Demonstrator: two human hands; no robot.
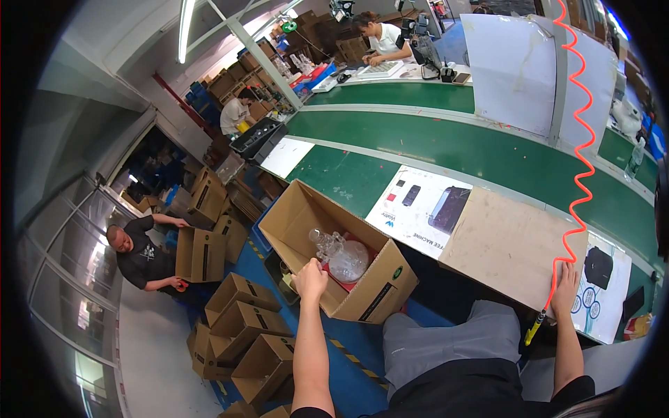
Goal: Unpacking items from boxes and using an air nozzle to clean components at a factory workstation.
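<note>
An open cardboard box stands tilted in front of me at the bench edge. My left hand is closed over the box's left rim. Inside lies a clear, glass-like piece with a rounded body and a knobbly narrow end, on something red. My right hand rests with fingers stretched out on the edge of a flat brown cardboard sheet. Just left of that hand, a yellow air nozzle hangs from a coiled orange-red hose.
A green bench runs across, with a printed white carton panel on it. Open cardboard boxes are stacked on the blue floor at left. A co-worker there handles another box. Two other people work farther back.
</note>
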